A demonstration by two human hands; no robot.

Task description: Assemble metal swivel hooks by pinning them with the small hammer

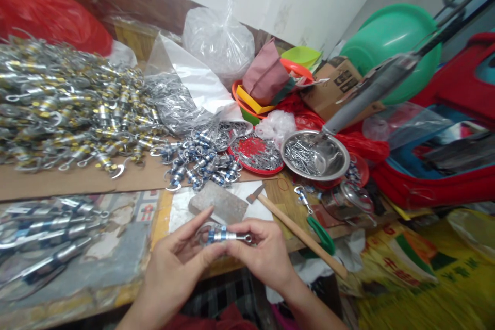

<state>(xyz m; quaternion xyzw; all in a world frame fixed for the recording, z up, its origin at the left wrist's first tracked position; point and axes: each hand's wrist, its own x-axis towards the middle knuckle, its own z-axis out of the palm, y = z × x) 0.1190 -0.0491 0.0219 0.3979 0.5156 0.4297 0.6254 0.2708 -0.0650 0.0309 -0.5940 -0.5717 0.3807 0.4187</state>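
A small silver metal hook fitting with blue bands point(222, 236) lies sideways between my two hands, just above the table edge. My left hand point(176, 263) grips its hook end, with the thumb along the near side and the index finger raised. At the other end, the thumb and fingers of my right hand point(266, 252) pinch the barrel near a small eye. A grey metal block point(218, 203) rests on white paper just beyond my hands. Beside it lies a hammer point(301, 234) with a wooden handle. More blue-banded hook fittings point(201, 160) are heaped behind the block.
At left, a large pile of yellow-banded hook fittings point(77, 108) covers cardboard. Larger blue-banded fittings point(50, 237) lie in front. A red plate point(257, 154) and a steel bowl point(315, 157) hold small metal parts. A grey-handled lever point(371, 90) slants above the bowl.
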